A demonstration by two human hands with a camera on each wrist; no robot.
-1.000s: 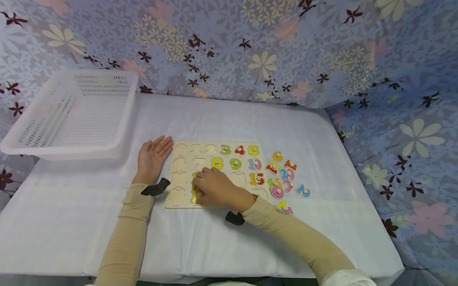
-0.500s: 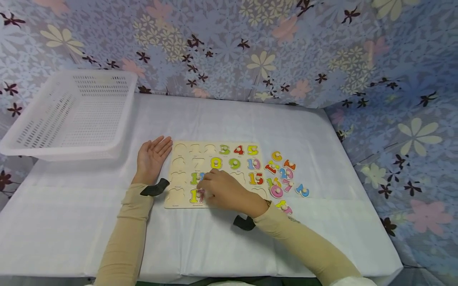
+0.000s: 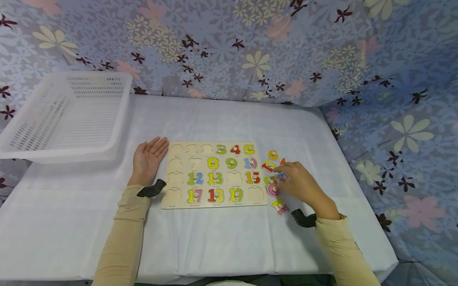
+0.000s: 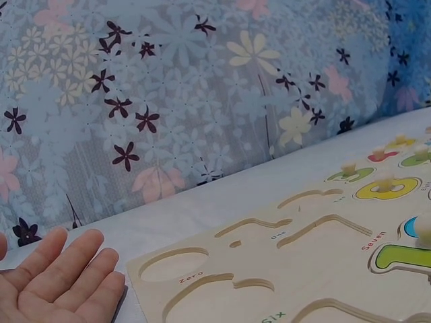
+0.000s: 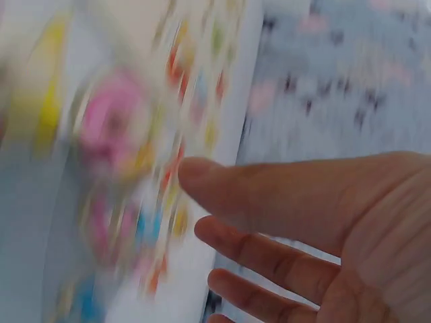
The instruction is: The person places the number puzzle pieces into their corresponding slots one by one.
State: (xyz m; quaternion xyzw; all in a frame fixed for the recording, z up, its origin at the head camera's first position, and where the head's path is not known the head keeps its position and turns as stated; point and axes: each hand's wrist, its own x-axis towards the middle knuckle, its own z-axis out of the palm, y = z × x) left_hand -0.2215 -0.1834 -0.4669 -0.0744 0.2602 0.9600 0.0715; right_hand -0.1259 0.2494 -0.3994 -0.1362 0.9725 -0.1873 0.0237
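We count one basket [image 3: 71, 153] at ten o'clock, one board [image 3: 234, 179], one left hand [image 3: 147, 162] and one right hand [image 3: 303, 184]. Twelve number pieces [image 3: 213, 163] sit inset; at least six loose pieces [image 3: 273, 191], partly hidden, lie at three o'clock.

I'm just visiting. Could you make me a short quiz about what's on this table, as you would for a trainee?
1. True or false: the left hand lies palm up, holding nothing.
2. Fill in: the bottom row of the board holds 17, ___ and 19.
3. What is the right hand nearest to?

Key:
1. True.
2. 18.
3. The loose number pieces.
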